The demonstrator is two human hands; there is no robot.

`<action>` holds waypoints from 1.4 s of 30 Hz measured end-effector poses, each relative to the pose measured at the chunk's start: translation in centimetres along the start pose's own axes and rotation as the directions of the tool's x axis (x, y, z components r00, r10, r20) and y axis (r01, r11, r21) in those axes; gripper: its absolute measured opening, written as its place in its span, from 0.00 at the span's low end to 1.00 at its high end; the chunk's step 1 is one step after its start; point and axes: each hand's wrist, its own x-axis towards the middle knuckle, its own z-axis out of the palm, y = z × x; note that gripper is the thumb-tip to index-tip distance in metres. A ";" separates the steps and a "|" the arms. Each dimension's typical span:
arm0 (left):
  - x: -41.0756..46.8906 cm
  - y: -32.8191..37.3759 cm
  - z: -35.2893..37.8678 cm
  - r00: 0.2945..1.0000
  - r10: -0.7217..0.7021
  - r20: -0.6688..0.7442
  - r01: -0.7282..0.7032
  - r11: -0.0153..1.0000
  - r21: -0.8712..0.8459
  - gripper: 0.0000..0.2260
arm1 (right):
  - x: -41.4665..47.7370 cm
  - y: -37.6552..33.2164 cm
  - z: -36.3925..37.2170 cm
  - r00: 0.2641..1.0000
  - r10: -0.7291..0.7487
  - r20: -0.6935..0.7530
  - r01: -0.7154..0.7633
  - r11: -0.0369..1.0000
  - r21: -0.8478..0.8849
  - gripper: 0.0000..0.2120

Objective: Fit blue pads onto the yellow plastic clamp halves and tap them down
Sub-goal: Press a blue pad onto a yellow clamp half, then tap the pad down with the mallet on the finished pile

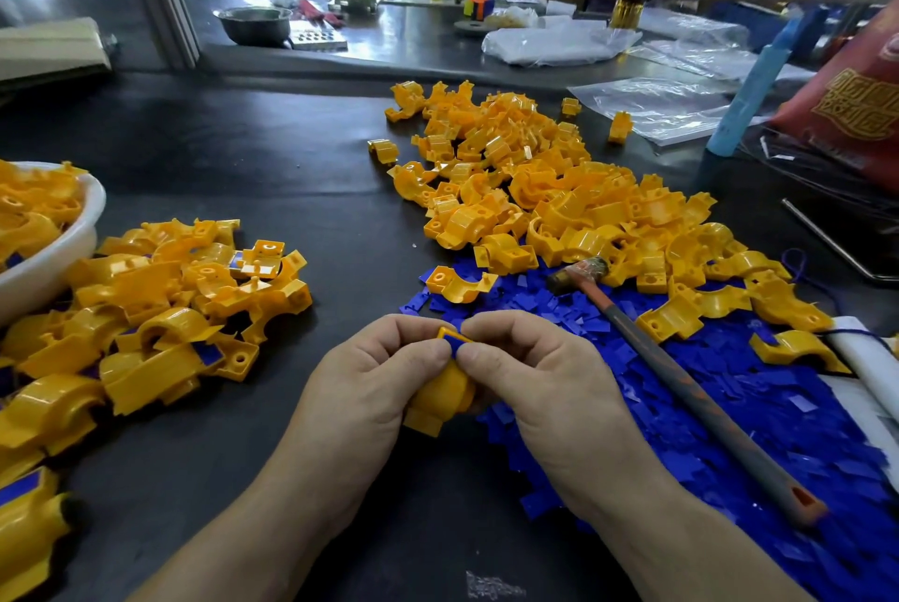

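Nearest the camera, at the middle of the black table (292, 173), the left hand (374, 372) curls its fingers round a yellow curved plastic clamp half (440, 399), holding it just above the tabletop. The right hand (530, 377) meets it from 3 o'clock, thumb and forefinger pinching a small blue rectangular pad (457, 342) that sits on the upper end of that clamp half. Whether the pad is fully seated cannot be told. From 2 to 5 o'clock of the hands spreads a flat heap of loose blue pads (754, 431), and across it lies a hammer with a grey and orange handle (681, 380), its head towards 1 o'clock and touching the yellow parts there. At 9 o'clock sits a pile of yellow clamp halves with blue pads showing on several (170, 309), and just beyond it, at the left edge, a white plastic bowl (58, 260) holds more yellow halves. Farther off, from 12 to 2 o'clock, a large heap of bare yellow clamp halves (559, 192) overlaps the far edge of the blue heap. Farther still, at 2 o'clock, stands a red bag with gold print (851, 105). On the next bench, at 12 o'clock, lie clear plastic bags (559, 41), with a round metal bowl (253, 24) at 11 o'clock.
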 end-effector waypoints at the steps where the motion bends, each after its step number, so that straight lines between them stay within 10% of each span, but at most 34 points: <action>1: 0.0 0.0 0.0 1.000 -0.001 0.001 0.001 1.000 0.005 0.12 | 0.0 -0.1 0.0 1.000 -0.008 -0.003 0.008 1.000 0.016 0.07; 10: 0.1 -0.2 0.0 0.999 -0.035 -0.003 0.035 0.998 0.042 0.10 | -0.1 -0.2 0.0 1.000 0.010 0.018 -0.012 0.995 0.104 0.08; 25: 0.1 0.2 0.4 0.993 -0.008 -0.121 0.034 0.977 0.210 0.08 | -0.4 -0.2 0.1 0.989 -0.147 0.011 0.144 0.939 -0.313 0.03; 33: 1.4 0.1 -2.3 0.954 0.150 -0.260 0.054 0.767 0.640 0.08 | 0.3 -2.3 -7.0 0.927 -0.343 -0.154 -0.023 0.358 -0.933 0.19; 38: 1.9 -0.1 -3.2 0.972 0.183 -0.147 0.047 0.462 0.886 0.24 | -0.6 -2.6 -10.4 0.965 -0.106 -0.241 -0.243 -0.011 -0.970 0.22; 42: 1.7 0.1 -3.8 0.981 0.114 -0.160 0.110 0.357 0.928 0.34 | -1.6 -1.5 -10.7 0.969 0.044 -0.242 -0.238 -0.071 -0.969 0.21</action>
